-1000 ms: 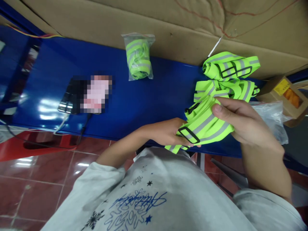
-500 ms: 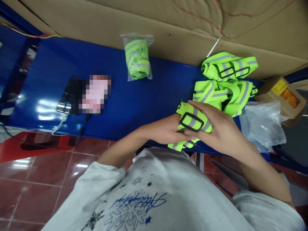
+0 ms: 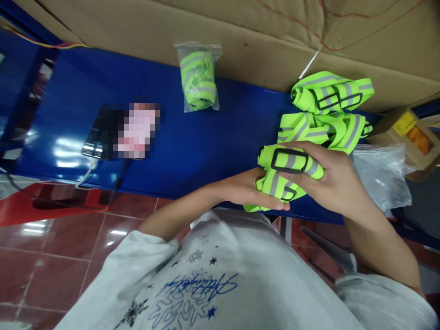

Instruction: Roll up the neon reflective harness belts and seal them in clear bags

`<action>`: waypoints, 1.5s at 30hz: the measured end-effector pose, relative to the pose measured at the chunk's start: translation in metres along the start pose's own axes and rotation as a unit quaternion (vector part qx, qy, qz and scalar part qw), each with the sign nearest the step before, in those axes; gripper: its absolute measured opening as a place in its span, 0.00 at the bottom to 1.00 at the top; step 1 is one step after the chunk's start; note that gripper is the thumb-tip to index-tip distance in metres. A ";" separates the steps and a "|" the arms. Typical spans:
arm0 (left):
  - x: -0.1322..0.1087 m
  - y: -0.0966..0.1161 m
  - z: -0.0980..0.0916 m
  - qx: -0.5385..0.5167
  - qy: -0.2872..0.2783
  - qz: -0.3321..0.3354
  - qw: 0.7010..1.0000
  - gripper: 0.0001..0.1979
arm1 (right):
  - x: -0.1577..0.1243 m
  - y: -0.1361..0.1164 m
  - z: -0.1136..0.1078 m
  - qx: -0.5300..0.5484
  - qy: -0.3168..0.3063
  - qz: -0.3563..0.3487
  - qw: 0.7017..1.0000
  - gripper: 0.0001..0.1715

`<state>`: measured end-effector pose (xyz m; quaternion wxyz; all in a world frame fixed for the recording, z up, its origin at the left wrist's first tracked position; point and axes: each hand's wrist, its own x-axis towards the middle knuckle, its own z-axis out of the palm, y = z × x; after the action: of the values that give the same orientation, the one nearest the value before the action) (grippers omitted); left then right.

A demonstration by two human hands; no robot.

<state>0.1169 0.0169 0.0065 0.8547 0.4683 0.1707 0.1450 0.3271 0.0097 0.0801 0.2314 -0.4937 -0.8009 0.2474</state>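
A neon-yellow reflective strap (image 3: 290, 161) with grey stripes and black buckles is gathered between my two hands near the table's front edge. My right hand (image 3: 326, 176) grips its rolled upper part from the right, beside a black rectangular buckle. From the left, my left hand (image 3: 249, 188) holds the lower folds, its thumb pressed over them near a second buckle. Some fingers of both hands are hidden behind the strap. Just beyond lie more loose reflective straps (image 3: 309, 127), and behind these a rolled strap with buckles (image 3: 332, 96).
A clear bag holding a coiled strap (image 3: 199, 82) stands at the back of the blue table (image 3: 220, 137). A phone with a blurred screen (image 3: 137, 130) lies left, with cables. At right are empty plastic bags (image 3: 383, 176) and a small cardboard box (image 3: 405, 137). Large cardboard (image 3: 240, 46) lines the back.
My right hand has lifted its rolled part slightly up and right. My left hand has shifted onto the lower folds, so more of the strap and the second buckle now show.
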 end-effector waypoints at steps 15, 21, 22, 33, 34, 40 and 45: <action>-0.010 0.002 0.002 0.136 -0.034 0.055 0.989 0.06 | -0.010 -0.019 0.000 0.143 0.013 0.080 0.986 0.11; -0.010 -0.008 0.004 0.133 0.043 0.086 0.986 0.10 | -0.015 -0.014 0.003 0.204 0.024 0.113 0.972 0.08; -0.011 -0.007 0.006 0.127 0.032 0.086 0.988 0.11 | -0.015 -0.011 0.005 0.240 0.029 0.137 0.961 0.09; -0.018 -0.005 0.000 0.171 0.042 0.060 0.983 0.12 | -0.002 0.017 0.031 0.122 0.116 0.069 0.983 0.18; -0.017 -0.006 -0.003 0.174 0.039 0.058 0.982 0.12 | -0.004 0.016 0.028 0.074 0.103 0.042 0.991 0.19; -0.018 0.002 -0.007 0.286 -0.007 0.171 0.943 0.10 | -0.017 0.009 0.019 -0.009 -0.120 -0.041 0.992 0.70; -0.020 0.009 -0.007 0.335 -0.037 0.197 0.921 0.09 | -0.020 0.008 0.029 0.011 -0.136 -0.050 0.989 0.69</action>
<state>0.0954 0.0188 0.0131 0.6076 0.7567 0.0815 0.2272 0.3232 -0.0102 0.0503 0.1372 -0.4125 -0.8459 0.3092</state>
